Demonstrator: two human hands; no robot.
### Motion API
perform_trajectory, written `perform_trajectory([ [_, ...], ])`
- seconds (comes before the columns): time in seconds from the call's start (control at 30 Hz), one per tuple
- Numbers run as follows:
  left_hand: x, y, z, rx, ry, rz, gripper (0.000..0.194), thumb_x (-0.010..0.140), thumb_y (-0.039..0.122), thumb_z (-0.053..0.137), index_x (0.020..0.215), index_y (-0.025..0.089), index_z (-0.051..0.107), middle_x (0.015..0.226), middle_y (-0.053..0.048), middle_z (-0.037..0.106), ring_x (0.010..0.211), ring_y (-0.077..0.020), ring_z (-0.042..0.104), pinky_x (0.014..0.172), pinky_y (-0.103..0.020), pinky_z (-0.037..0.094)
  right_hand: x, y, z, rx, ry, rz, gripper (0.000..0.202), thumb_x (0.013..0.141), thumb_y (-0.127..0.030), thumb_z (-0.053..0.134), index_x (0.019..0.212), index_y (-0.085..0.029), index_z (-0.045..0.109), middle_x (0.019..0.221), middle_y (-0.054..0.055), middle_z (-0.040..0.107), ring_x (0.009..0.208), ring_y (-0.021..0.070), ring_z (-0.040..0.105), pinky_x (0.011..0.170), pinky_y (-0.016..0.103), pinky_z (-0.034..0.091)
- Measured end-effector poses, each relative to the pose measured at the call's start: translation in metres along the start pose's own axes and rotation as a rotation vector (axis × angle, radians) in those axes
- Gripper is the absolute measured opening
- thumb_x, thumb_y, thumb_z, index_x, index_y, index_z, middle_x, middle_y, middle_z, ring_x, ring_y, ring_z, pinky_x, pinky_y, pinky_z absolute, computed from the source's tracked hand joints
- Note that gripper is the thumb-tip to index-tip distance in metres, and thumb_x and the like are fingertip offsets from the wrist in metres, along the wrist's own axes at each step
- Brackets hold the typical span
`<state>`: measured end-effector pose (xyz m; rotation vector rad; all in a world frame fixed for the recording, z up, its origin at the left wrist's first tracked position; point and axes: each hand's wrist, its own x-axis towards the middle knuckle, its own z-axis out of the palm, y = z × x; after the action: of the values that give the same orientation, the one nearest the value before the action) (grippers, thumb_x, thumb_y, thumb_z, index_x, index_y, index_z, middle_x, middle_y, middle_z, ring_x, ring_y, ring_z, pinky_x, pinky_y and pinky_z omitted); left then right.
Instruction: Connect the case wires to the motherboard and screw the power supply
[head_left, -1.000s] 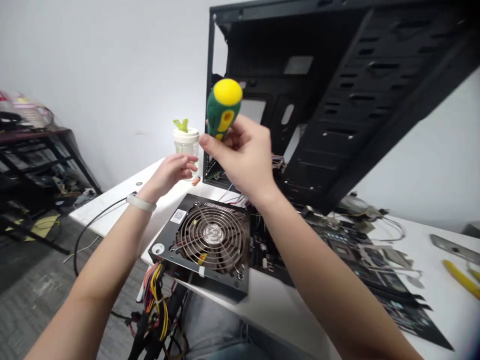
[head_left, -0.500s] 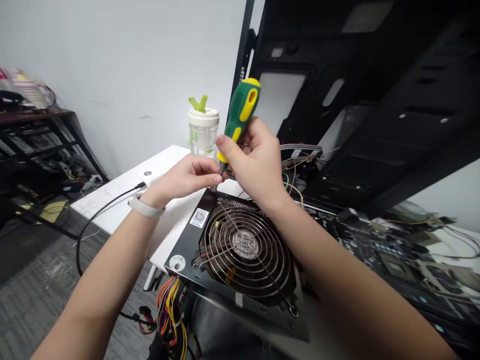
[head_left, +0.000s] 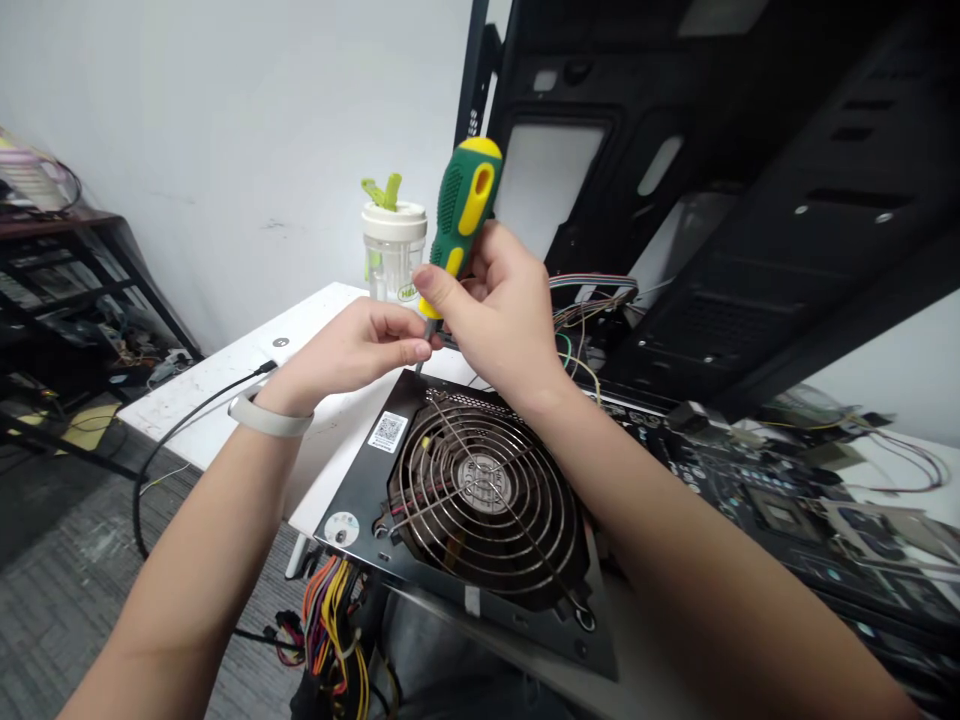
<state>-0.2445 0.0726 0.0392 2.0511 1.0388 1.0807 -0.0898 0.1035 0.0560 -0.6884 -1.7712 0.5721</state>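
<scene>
A green and yellow screwdriver (head_left: 463, 205) stands nearly upright, tilted a little to the right at its top. My right hand (head_left: 499, 310) is closed round its handle, thumb on the near side. Lower down, my left hand (head_left: 367, 345) pinches the metal shaft between thumb and fingers. The tip meets the far left corner of a black computer power supply (head_left: 352, 480); whether a screw sits under it I cannot make out. A round wire fan grille (head_left: 486, 485) covers the top of the unit, with a QR label beside it.
Bundled coloured cables (head_left: 337, 620) hang from the unit's near left side. A clear cup (head_left: 394, 250) with a white lid stands behind my hands on the white table (head_left: 202, 385). At right rise a black computer case (head_left: 720, 250) and a circuit board (head_left: 772, 510).
The whole view has shifted slightly, so everything appears a little further left and up. Both hands keep their hold on the screwdriver, its tip still at the same corner.
</scene>
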Motion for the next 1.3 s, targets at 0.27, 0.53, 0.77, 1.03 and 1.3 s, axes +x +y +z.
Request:
perform_trajectory([
  [0.27, -0.0013, 0.0016, -0.0015, 0.04, -0.016, -0.015, 0.025, 0.078, 0.035, 0.065, 0.065, 0.015, 0.059, 0.06, -0.001, 0.058, 0.06, -0.0133, 0.05, 0.059, -0.027, 0.04, -0.0013, -0.0012, 0.0008, -0.007, -0.005, -0.003, 0.037, 0.079, -0.054, 0.067, 0.086, -0.023, 0.05, 0.078, -0.003, 0.055, 0.09, 0.0188, 0.065, 0.078, 0.034, 0.056],
  [0.53, -0.0002, 0.0019, -0.0039, 0.091, -0.091, 0.03, 0.028, 0.082, 0.038, 0.06, 0.066, 0.015, 0.059, 0.063, 0.0, 0.058, 0.062, -0.0124, 0.051, 0.059, -0.024, 0.04, -0.0015, -0.0068, -0.0018, -0.015, -0.029, 0.016, 0.043, 0.072, -0.057, 0.07, 0.072, -0.021, 0.049, 0.067, -0.003, 0.051, 0.088, 0.0205, 0.065, 0.081, 0.037, 0.056],
  [0.77, 0.0, 0.0029, -0.0036, 0.091, -0.098, -0.04, 0.027, 0.081, 0.037, 0.059, 0.066, 0.016, 0.055, 0.061, 0.001, 0.055, 0.051, -0.0093, 0.044, 0.048, -0.022, 0.035, -0.0025, -0.0016, 0.0004, -0.072, -0.035, 0.015, 0.03, 0.075, -0.043, 0.07, 0.071, -0.02, 0.051, 0.067, -0.002, 0.051, 0.085, 0.0203, 0.063, 0.083, 0.042, 0.055],
  [1.03, 0.0005, 0.0005, -0.0025, 0.031, -0.096, -0.045, 0.026, 0.081, 0.035, 0.061, 0.066, 0.015, 0.056, 0.062, 0.001, 0.055, 0.053, -0.0089, 0.046, 0.049, -0.022, 0.036, -0.0001, 0.0002, -0.0008, -0.037, -0.017, 0.049, 0.028, 0.071, -0.037, 0.073, 0.067, -0.02, 0.051, 0.06, -0.003, 0.049, 0.073, 0.0187, 0.063, 0.08, 0.043, 0.056],
  [1.3, 0.0006, 0.0022, -0.0023, -0.068, -0.106, -0.052, 0.012, 0.081, 0.025, 0.059, 0.076, 0.014, 0.06, 0.07, 0.0, 0.06, 0.053, -0.0069, 0.045, 0.047, -0.019, 0.037, 0.0016, -0.0028, -0.0047, -0.032, -0.073, 0.076, 0.025, 0.074, -0.033, 0.07, 0.064, -0.02, 0.05, 0.058, -0.004, 0.051, 0.061, 0.0156, 0.06, 0.071, 0.039, 0.055],
])
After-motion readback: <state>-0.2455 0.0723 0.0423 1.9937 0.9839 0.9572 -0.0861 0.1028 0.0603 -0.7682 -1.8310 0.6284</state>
